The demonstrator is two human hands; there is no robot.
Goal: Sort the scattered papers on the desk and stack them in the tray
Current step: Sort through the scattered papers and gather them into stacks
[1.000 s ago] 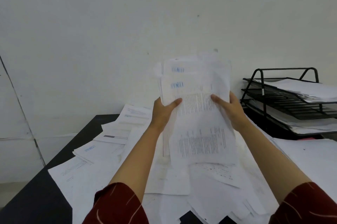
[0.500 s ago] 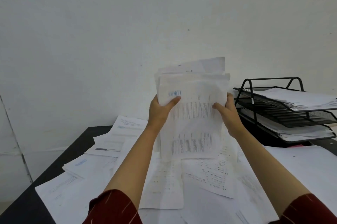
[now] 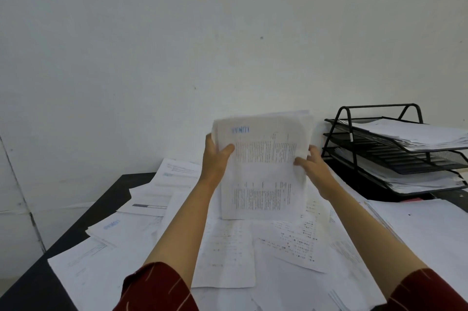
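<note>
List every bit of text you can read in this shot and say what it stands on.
Blue stamp at the top of the held sheaf of papers: blurred, seemingly mirrored, not readable.
Black print on that sheaf: too small and blurred.
Blue mark on a loose sheet at the desk's left: blurred, unreadable.
Print on the other scattered papers: too small.
Wire tray: no label visible.

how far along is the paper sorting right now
Done: the black tray already holds paper stacks on its top and bottom tiers. In hand: left hand and right hand hold a bundle upright. Left: many loose sheets cover the desk.
</note>
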